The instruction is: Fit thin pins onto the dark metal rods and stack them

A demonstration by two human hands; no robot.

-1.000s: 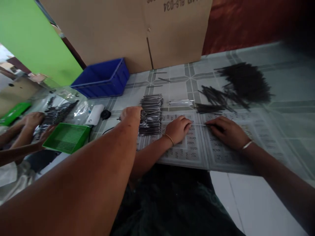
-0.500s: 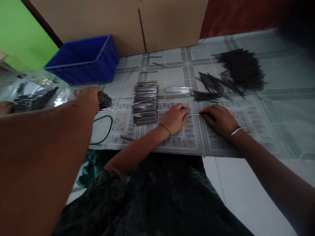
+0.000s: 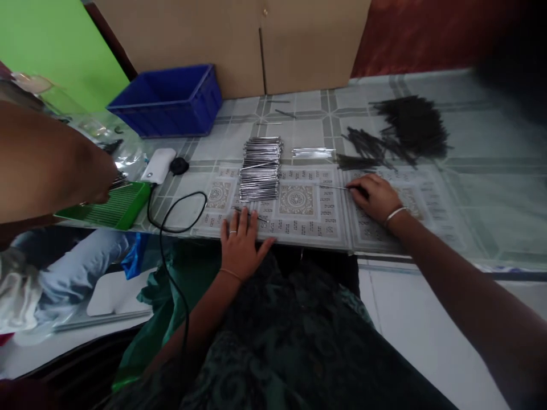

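My right hand (image 3: 374,193), with a silver bangle, rests on the patterned tablecloth (image 3: 299,199) with its fingers curled, pinching one end of a thin metal pin (image 3: 333,187). My left hand (image 3: 241,239), with a ring and a thin gold bangle, lies flat at the table's front edge. Its fingers are spread, and their tips are at a loose pin (image 3: 250,214). A neat stack of silvery pins (image 3: 260,168) stands just beyond my left hand.
A small bundle of pins (image 3: 311,152) and a dark heap of pins (image 3: 405,134) lie further back. A blue crate (image 3: 171,99) stands before a cardboard box (image 3: 256,40). At left, a co-worker's arm (image 3: 55,165) holds pins over a green tray (image 3: 111,208), near a white device (image 3: 158,165) and black cable (image 3: 171,228).
My left hand let go of the thin pin and drew back to the table's edge, now flat. The co-worker's arm carried a bundle of pins from the stack leftwards to the green tray.
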